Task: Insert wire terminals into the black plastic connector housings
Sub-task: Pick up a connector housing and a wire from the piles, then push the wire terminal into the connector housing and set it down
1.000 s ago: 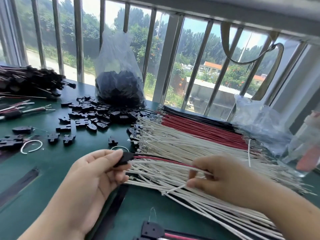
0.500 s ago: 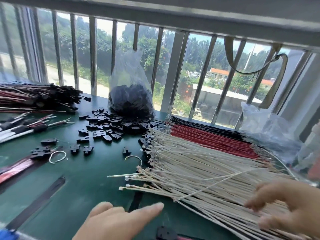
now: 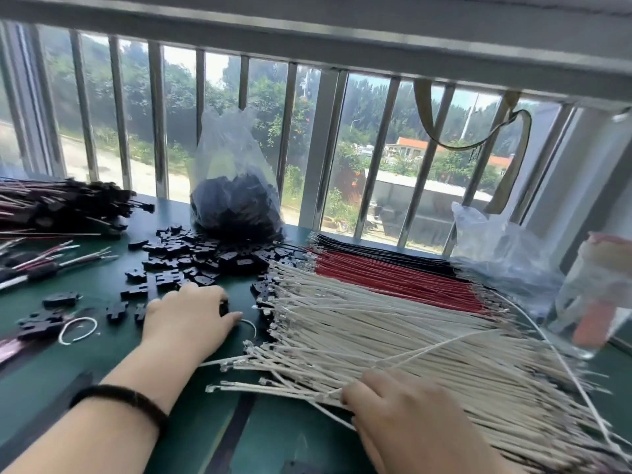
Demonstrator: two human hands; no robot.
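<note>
Loose black connector housings (image 3: 191,254) lie scattered on the green table (image 3: 102,364). My left hand (image 3: 188,316) reaches over their near edge, fingers and thumb curled round one black housing (image 3: 224,307). A wide layer of white wires (image 3: 393,336) with metal terminals fans across the middle. Behind it lie red wires (image 3: 393,278) and black wires (image 3: 376,248). My right hand (image 3: 403,419) rests on the near white wires, its fingertips pinching a white wire (image 3: 328,396) near the terminal ends.
A clear bag of black housings (image 3: 236,206) stands at the window bars. Finished wire assemblies (image 3: 61,206) are piled at the far left. A crumpled plastic bag (image 3: 496,241) and a clear bottle (image 3: 595,292) sit at the right. A white wire loop (image 3: 77,330) lies left.
My left hand no longer holds the housing with red and black wires; it has moved forward to the loose housings. My right hand has come down onto the near white wires.
</note>
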